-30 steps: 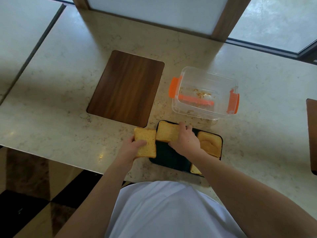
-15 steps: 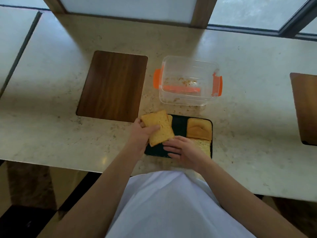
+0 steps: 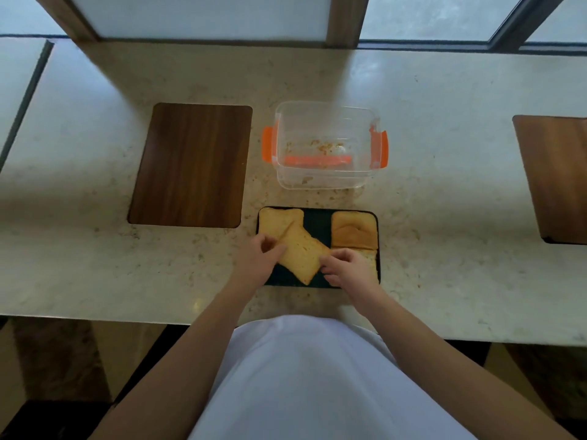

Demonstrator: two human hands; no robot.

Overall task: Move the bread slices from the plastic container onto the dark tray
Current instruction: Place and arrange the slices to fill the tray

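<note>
**Tilted slice being lowered onto the tray**

Since the earlier frame, the tilted golden bread slice point(image 3: 300, 254) is being brought lower and flatter over the dark tray, and the right hand point(image 3: 347, 269) is being shifted from the tray's near edge to the slice's right corner.

The pale speckled stone counter point(image 3: 95, 249) is being seen from above, with a dark wooden rectangular board point(image 3: 190, 165) lying on it to the left and a second wooden board point(image 3: 556, 179) being cut off at the right edge. The clear plastic container with orange side clips point(image 3: 325, 146) is standing just beyond the tray, with only crumbs being shown inside. The dark rectangular tray point(image 3: 316, 222) is lying near the counter's front edge. A bread slice point(image 3: 274, 219) is lying flat in its far left corner, a browner crust-end slice point(image 3: 354, 230) is lying in its far right corner, and a paler slice point(image 3: 371, 258) is being partly hidden under the right hand.

The tilted slice is being held over the tray's near left part, overlapping the far left slice. It is being pinched at its left edge by the left hand point(image 3: 259, 262), fingers closed on it, while its right corner is being touched by the curled fingertips of the right hand; whether that hand is gripping cannot be told.
</note>
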